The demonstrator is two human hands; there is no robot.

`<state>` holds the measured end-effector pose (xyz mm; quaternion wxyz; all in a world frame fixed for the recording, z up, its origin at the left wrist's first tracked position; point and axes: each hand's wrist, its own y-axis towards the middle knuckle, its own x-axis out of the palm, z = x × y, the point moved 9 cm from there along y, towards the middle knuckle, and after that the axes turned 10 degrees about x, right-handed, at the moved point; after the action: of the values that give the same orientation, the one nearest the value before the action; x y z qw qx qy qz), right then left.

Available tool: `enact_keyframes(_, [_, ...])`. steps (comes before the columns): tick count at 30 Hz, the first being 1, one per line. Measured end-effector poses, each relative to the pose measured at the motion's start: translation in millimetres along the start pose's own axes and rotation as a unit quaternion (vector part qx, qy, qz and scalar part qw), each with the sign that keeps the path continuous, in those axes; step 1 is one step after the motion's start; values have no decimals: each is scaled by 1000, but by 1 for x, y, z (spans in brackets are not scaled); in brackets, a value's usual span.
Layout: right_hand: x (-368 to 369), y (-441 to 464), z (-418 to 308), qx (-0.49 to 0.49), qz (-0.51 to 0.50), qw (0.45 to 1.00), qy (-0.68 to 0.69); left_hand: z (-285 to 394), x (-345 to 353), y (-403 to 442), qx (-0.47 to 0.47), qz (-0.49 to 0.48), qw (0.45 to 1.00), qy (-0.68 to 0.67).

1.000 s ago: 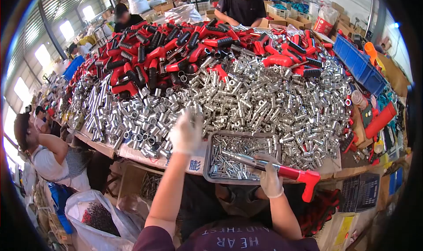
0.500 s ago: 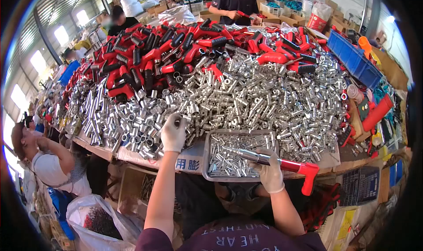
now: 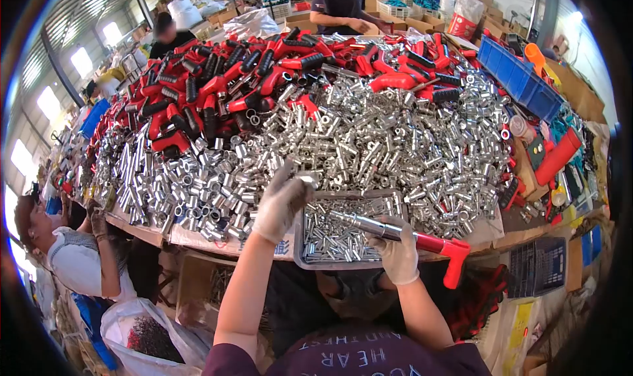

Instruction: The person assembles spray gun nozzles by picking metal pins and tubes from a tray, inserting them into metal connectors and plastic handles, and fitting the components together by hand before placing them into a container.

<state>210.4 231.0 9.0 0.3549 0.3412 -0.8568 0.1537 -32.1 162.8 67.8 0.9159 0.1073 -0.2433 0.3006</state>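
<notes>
My gloved right hand (image 3: 399,252) is wrapped round a tool (image 3: 430,242) with a chrome shaft and a red, bent handle. The tool's tip points left over a grey tray (image 3: 299,244) of small metal pins. My gloved left hand (image 3: 282,204) is by the tray's upper left corner, its fingers closed on a small silver metal part (image 3: 307,177). Beyond both hands lies a big heap of silver metal fittings (image 3: 369,132).
Red and black handles (image 3: 211,86) are piled at the back left. A blue crate (image 3: 521,79) leans at the right, near a red cylinder (image 3: 558,157). Co-workers stand behind the table and at the left. A white sack (image 3: 125,336) is at lower left.
My left hand has moved right from the fittings toward the tray, now with a metal part in its fingers. The tool stays in my right hand. The left co-worker's arm has come down.
</notes>
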Motion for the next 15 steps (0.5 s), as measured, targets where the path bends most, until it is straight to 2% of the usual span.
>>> enact_keyframes(2, [-3,-2,-3,-27,1,999,17,-10,15,-19,-29,-77,987,141])
enact_keyframes(6, [0,0,0,-10,8,1000,-25,-17,42,-42,-25,-154,954,255])
enact_keyframes(7, [0,-2,-1,-11,10,1000,-24,-27,42,-46,-62,-156,946,276])
enact_keyframes(8, [1,-3,0,6,26,996,-86,-36,41,-51,-98,-159,936,297])
enact_keyframes(9, [1,-4,1,23,41,988,-148,-39,40,-51,-93,-179,910,363])
enact_keyframes(10, [-1,-6,2,40,57,975,-210,-40,39,-53,-94,-182,909,363])
enact_keyframes(12, [-5,-5,1,12,65,965,-254,-37,46,-53,-31,-236,857,457])
enact_keyframes(14, [-7,-5,3,23,72,964,-255,-33,53,-61,-48,-227,869,436])
enact_keyframes(15, [-5,-6,3,24,73,964,-255,-27,60,-65,5,-219,881,419])
